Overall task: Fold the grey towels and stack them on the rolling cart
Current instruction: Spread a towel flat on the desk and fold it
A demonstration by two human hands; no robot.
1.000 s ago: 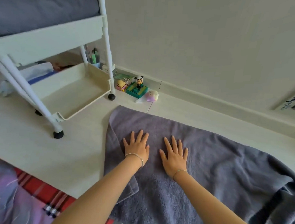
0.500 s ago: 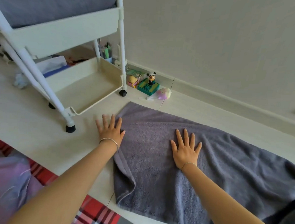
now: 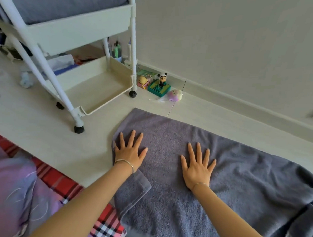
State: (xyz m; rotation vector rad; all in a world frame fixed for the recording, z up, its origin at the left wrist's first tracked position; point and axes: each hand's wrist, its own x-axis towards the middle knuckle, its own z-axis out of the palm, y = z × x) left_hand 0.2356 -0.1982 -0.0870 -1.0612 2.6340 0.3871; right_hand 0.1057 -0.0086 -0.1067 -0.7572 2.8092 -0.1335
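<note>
A large grey towel (image 3: 169, 133) lies spread on the pale floor, its right part still bunched and wrinkled. My left hand (image 3: 130, 152) presses flat on the towel near its left edge, fingers spread. My right hand (image 3: 197, 165) lies flat on the towel's middle, fingers spread too. A corner flap of the towel is turned over below my left wrist. The white rolling cart (image 3: 80, 34) stands at the upper left. Folded grey towels (image 3: 58, 3) fill its top tray, and the bottom tray (image 3: 106, 105) holds nothing.
Small toys, among them a panda figure (image 3: 162, 80) on a green box and a pale plush ball (image 3: 174, 95), sit by the wall behind the cart. A red plaid blanket (image 3: 63, 184) and purple fabric lie at the lower left. Cart wheels (image 3: 79, 129) stand close to the towel's left edge.
My left hand slid out to the towel's left edge and has come back onto the cloth. My right hand stayed flat on the towel. The left side looks smoother.
</note>
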